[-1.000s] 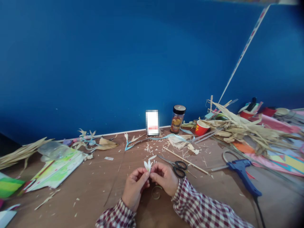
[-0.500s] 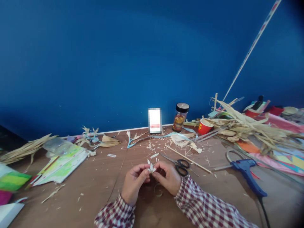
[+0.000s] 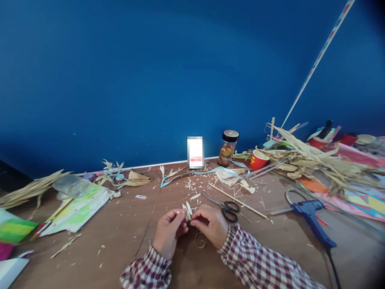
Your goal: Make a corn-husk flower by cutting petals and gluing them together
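Between my hands is a small flower of pale petals (image 3: 189, 210), which look like cut corn husk. My left hand (image 3: 169, 233) pinches it between thumb and fingers, petals pointing up. My right hand (image 3: 211, 225) is closed in a pinch close against the flower's right side; what lies between its fingertips is hidden. Beneath the right fingers a thin curled strip (image 3: 199, 241) shows above the table. Just beyond the hands lies a loose pale petal (image 3: 195, 196). Black-handled scissors (image 3: 229, 209) lie closed beside my right hand.
A thin wooden stick (image 3: 237, 200) and a blue glue gun (image 3: 314, 218) lie to the right. Behind stand a dark-lidded jar (image 3: 227, 149) and a red paper cup (image 3: 258, 159). Dried husks (image 3: 309, 162) are heaped at right. A painted sheet (image 3: 80, 212) lies left; scraps litter the table.
The flower has tilted and shifted slightly left with my left hand. My right fingertips have moved slightly down its side, and more of the curled strip shows below.
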The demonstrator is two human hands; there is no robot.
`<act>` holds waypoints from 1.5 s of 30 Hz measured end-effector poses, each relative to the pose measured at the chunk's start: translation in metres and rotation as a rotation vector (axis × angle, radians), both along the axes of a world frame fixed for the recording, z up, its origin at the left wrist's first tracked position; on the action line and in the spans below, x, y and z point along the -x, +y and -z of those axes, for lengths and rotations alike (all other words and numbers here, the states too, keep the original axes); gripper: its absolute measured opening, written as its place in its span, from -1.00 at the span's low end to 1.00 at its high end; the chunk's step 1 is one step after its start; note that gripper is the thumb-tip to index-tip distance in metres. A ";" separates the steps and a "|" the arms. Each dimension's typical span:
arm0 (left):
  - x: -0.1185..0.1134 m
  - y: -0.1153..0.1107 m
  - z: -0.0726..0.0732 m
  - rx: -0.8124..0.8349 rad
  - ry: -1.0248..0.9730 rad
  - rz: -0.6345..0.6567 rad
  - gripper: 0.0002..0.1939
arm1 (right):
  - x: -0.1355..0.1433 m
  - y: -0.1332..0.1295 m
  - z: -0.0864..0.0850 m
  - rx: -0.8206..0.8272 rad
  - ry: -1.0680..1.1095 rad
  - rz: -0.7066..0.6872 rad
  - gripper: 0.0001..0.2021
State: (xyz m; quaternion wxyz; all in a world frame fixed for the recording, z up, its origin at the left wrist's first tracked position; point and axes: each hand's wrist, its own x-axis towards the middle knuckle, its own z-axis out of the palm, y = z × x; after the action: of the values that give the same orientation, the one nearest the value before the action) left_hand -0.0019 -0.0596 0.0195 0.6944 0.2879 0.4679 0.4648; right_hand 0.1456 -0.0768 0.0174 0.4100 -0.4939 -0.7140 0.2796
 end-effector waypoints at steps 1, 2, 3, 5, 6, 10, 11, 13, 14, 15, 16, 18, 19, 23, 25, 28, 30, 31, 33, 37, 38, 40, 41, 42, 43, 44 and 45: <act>0.000 0.000 -0.001 0.011 -0.013 0.005 -0.78 | 0.000 0.000 0.000 0.004 -0.008 0.007 -0.91; -0.001 0.000 -0.001 0.018 -0.021 0.008 -0.77 | 0.000 0.000 0.001 0.011 -0.014 0.016 -0.91; -0.001 -0.001 -0.001 0.025 -0.028 0.010 -0.77 | 0.000 -0.001 0.001 0.017 -0.020 0.025 -0.92; -0.002 -0.001 -0.001 0.041 -0.044 0.012 -0.77 | 0.001 -0.001 0.001 0.022 -0.029 0.034 -0.94; -0.003 -0.001 0.000 0.052 -0.054 0.013 -0.77 | 0.001 -0.002 0.001 0.021 -0.030 0.035 -0.94; -0.004 -0.001 0.001 0.112 -0.108 0.011 -0.77 | 0.003 -0.002 0.002 0.018 -0.003 0.050 -0.96; -0.004 -0.001 0.001 0.123 -0.132 0.013 -0.77 | 0.004 -0.002 0.001 0.020 0.007 0.052 -0.97; -0.004 -0.001 0.001 0.139 -0.190 0.027 -0.79 | 0.004 -0.002 0.001 0.026 0.028 0.050 -0.98; -0.004 -0.002 0.000 0.146 -0.217 0.034 -0.81 | 0.004 -0.001 0.001 0.030 0.039 0.046 -0.98; -0.005 -0.002 0.000 0.153 -0.237 0.038 -0.82 | 0.004 -0.001 0.001 0.035 0.052 0.043 -0.97; -0.005 -0.002 0.000 0.159 -0.250 0.040 -0.84 | 0.004 -0.001 0.001 0.041 0.067 0.041 -0.97; -0.005 -0.003 0.000 0.166 -0.263 0.037 -0.87 | 0.005 -0.002 0.001 0.050 0.096 0.042 -0.96; -0.005 -0.003 0.001 0.168 -0.265 0.037 -0.88 | 0.005 -0.002 0.001 0.055 0.108 0.041 -0.96; -0.005 -0.002 0.002 0.165 -0.264 0.045 -0.89 | 0.005 -0.002 0.000 0.084 0.134 0.041 -0.95; -0.006 -0.002 0.002 0.147 -0.258 0.040 -0.86 | 0.004 -0.002 -0.002 0.107 0.151 0.038 -0.94; -0.007 -0.003 0.000 0.081 -0.226 0.025 -0.76 | 0.004 -0.001 -0.004 0.146 0.190 0.032 -0.92; -0.008 -0.005 -0.002 0.031 -0.192 0.026 -0.71 | 0.003 -0.001 -0.004 0.170 0.210 0.027 -0.91; -0.008 -0.006 -0.003 0.011 -0.174 0.029 -0.69 | 0.003 -0.001 -0.004 0.177 0.216 0.025 -0.90; -0.008 -0.007 -0.004 -0.012 -0.141 0.036 -0.69 | 0.003 -0.001 -0.004 0.177 0.218 0.020 -0.90; -0.006 -0.007 -0.004 0.003 -0.136 0.077 -0.73 | 0.004 -0.002 -0.003 0.131 0.194 0.021 -0.91; -0.006 -0.006 -0.003 0.020 -0.150 0.091 -0.75 | 0.004 -0.003 -0.003 0.121 0.189 0.022 -0.92; -0.004 -0.005 -0.002 0.062 -0.183 0.115 -0.77 | 0.004 -0.003 -0.002 0.110 0.181 0.027 -0.92; -0.004 -0.004 -0.002 0.079 -0.198 0.123 -0.77 | 0.004 -0.003 -0.002 0.110 0.180 0.028 -0.92; -0.003 -0.003 -0.001 0.092 -0.210 0.128 -0.78 | 0.004 -0.002 -0.002 0.111 0.178 0.027 -0.92; -0.003 -0.003 -0.001 0.098 -0.220 0.131 -0.78 | 0.003 -0.002 -0.002 0.113 0.176 0.026 -0.93; -0.003 -0.002 -0.001 0.100 -0.228 0.133 -0.78 | 0.003 -0.002 -0.002 0.115 0.173 0.027 -0.93; -0.003 -0.002 0.000 0.096 -0.235 0.129 -0.78 | 0.003 -0.002 -0.002 0.116 0.171 0.028 -0.93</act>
State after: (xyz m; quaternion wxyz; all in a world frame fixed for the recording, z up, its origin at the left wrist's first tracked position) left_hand 0.0010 -0.0614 0.0197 0.7859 0.2272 0.3856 0.4268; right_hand 0.1422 -0.0786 0.0192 0.4440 -0.5013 -0.6520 0.3557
